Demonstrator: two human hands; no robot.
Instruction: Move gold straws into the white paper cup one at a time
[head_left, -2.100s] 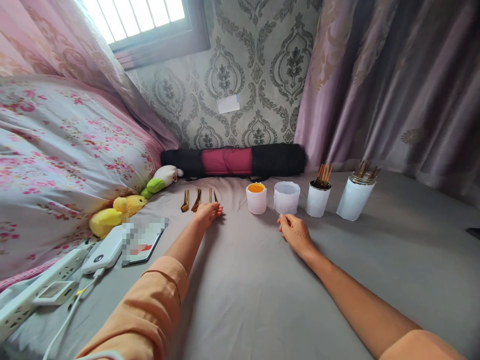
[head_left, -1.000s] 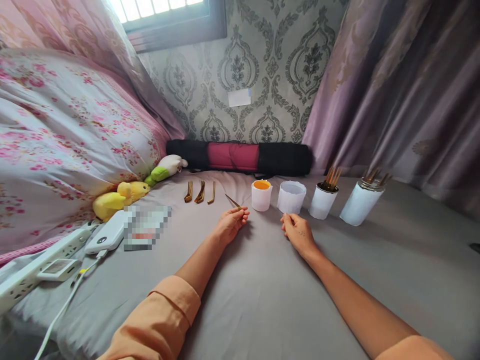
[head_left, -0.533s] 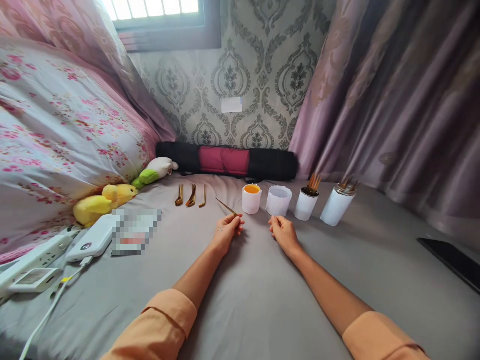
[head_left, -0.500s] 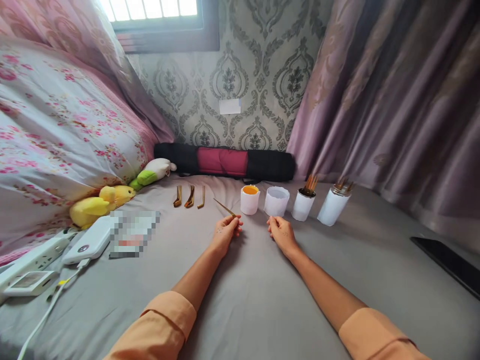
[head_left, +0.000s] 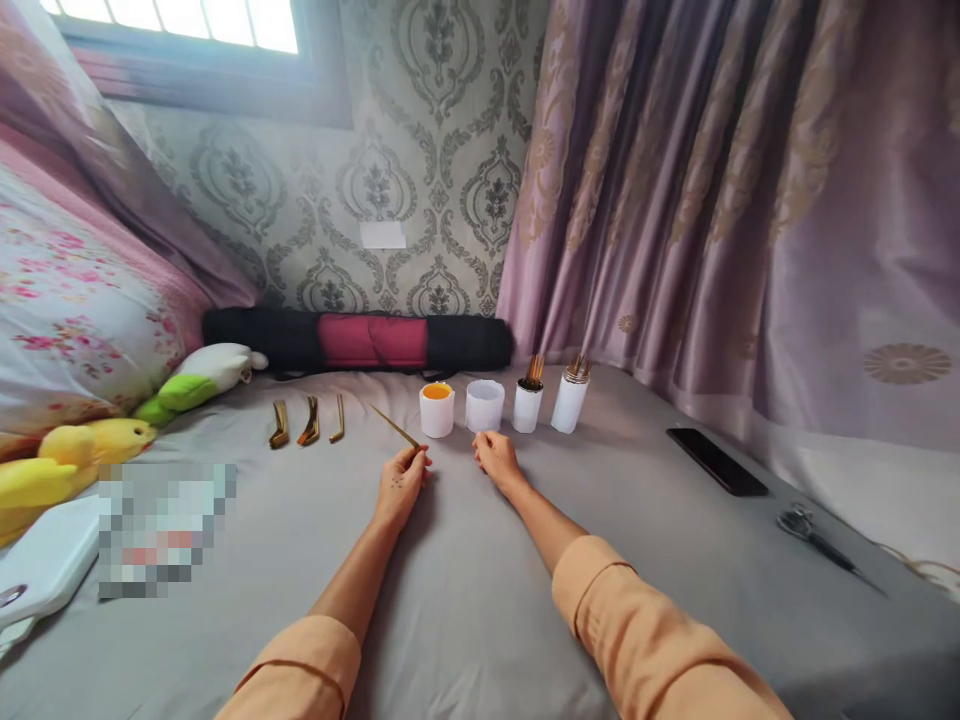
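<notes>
The left fingers (head_left: 425, 462), over the right end of the row of gold sticks (head_left: 308, 432) about two seconds ago, now hold one thin gold stick (head_left: 394, 424) just left of the orange-filled cup (head_left: 436, 415), mid-frame. The view has turned rightward: a whole black phone (head_left: 716, 462) and a slim dark object (head_left: 825, 546) show at lower right, while the power strip has left the lower left

Golden stick (head_left: 393, 424) partly hidden by left hand (head_left: 402, 484); window (head_left: 187, 18) cropped.

The stick (head_left: 395, 427) in the left hand (head_left: 403, 485) is gold-brown, the tub (head_left: 484, 410) before the right hand (head_left: 497, 460) whitish. Beneath both, the bedsheet (head_left: 465, 590) is plain grey; beyond, the wallpaper (head_left: 376, 180) grey damask.
</notes>
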